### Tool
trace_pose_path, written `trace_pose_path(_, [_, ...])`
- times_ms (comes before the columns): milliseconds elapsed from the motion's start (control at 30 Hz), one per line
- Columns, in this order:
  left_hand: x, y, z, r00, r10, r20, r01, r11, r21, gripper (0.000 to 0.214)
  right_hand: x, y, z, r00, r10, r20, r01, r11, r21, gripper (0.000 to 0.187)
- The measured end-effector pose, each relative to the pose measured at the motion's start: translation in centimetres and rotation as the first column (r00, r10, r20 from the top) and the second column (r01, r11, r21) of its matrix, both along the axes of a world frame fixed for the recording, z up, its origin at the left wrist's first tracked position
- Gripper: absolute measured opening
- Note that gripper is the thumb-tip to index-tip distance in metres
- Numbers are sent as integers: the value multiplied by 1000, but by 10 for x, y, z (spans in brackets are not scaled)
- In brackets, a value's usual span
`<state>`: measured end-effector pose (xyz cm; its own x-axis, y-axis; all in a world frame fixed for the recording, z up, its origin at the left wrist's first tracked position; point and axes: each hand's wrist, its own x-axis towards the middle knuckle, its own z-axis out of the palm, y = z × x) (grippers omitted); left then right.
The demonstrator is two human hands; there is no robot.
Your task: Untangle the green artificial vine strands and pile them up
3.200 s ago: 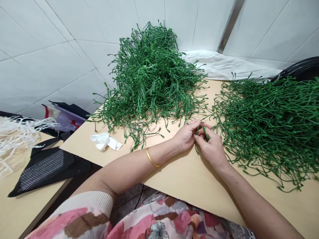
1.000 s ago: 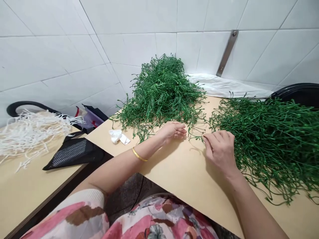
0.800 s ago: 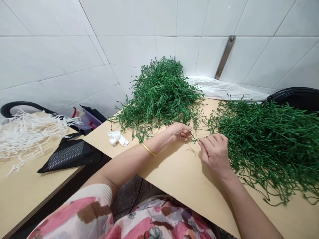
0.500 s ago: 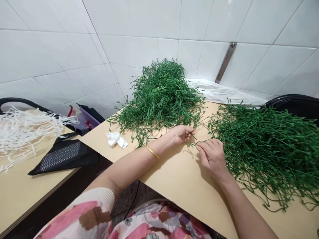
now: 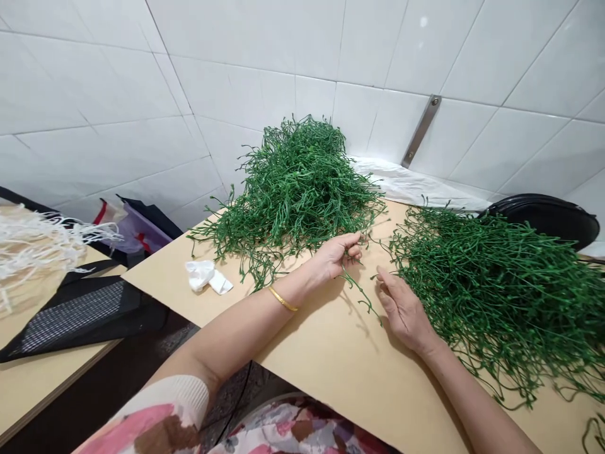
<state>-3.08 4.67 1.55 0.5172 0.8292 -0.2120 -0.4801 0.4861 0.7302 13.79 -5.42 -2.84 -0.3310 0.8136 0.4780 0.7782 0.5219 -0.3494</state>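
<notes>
**Desk A:** What is changing on your feed?

**Desk B:** I'm watching the right hand (image 5: 401, 306) letting go. Half a second ago both hands were pinching the green sprig (image 5: 360, 295) between them. Now the left hand (image 5: 336, 257) is carrying it alone.

**Desk A:** How are the fingers sitting?

**Desk B:** The left fingers (image 5: 352, 248) are clenching the sprig's top end. The rest is dangling toward the desk (image 5: 331, 366), and going by the shadow beside it, it is hanging slightly clear of the board. The right hand is lying released, palm down and stretched flat, with nothing in it.

**Desk A:** And where is the sprig sitting among the greenery?

**Desk B:** It's hanging in the bare gap between the two heaps. The far heap (image 5: 297, 189) is spreading out just behind the left hand. The near heap (image 5: 496, 284) is brushing the outer edge of the right hand.

**Desk A:** So what are you making of it?

**Desk B:** I'm judging that the two-handed fiddling with this sprig is finishing, since only one hand is gripping it now.

**Desk A:** Anything else showing?

**Desk B:** A crumpled tissue (image 5: 205, 276) is lying left of the far heap, and a gold bangle (image 5: 282, 299) is sitting on the left wrist.
</notes>
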Motion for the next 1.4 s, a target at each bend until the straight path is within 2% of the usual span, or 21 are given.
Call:
trace_pose_path(67, [-3,-7,12,998,39,43,-45,989,139,14,8,6,2,972,3,234,-8,1000,19,35])
trace_pose_path(133, [-6,-15,21,998,53,26,-58,976,212,13,16,15,4,924,-43,380,20,998,62,29])
trace_pose_path(200, [-5,-20,22,998,48,-28,-41,977,207,13,25,25,4,893,-95,439,49,992,116,28])
trace_pose_path(267, [-1,-24,17,995,42,-94,-26,986,162,13,32,35,3,876,-132,465,64,985,159,28])
trace_pose_path(433, [13,-29,-7,980,24,-197,-4,995,101,17,42,48,0,857,-179,484,83,973,213,25])
trace_pose_path(633, [17,-26,-20,978,1,-209,24,993,117,17,33,40,2,855,-235,462,84,942,325,20])
trace_pose_path(733, [15,-23,-24,991,11,-136,7,992,128,16,21,32,10,822,-241,516,68,941,332,21])
trace_pose_path(867, [11,-22,-22,998,47,-49,-39,988,150,18,6,9,29,753,-239,613,77,958,278,20])
trace_pose_path(967, [9,-22,-20,997,57,-46,-50,989,140,16,7,-4,36,713,-352,606,177,927,330,28])
trace_pose_path(1067, [10,-23,-22,998,44,-49,-36,987,159,15,24,-2,26,644,-533,548,329,840,431,35])
trace_pose_path(1133, [11,-23,-24,997,42,-65,-31,987,158,15,38,8,14,611,-590,528,383,803,456,35])
trace_pose_path(1267, [12,-25,-24,994,47,-98,-34,991,127,17,56,32,-1,625,-592,509,399,802,444,36])
trace_pose_path(1400, [12,-26,-24,994,53,-94,-39,988,147,21,57,47,-1,635,-599,487,401,795,456,34])
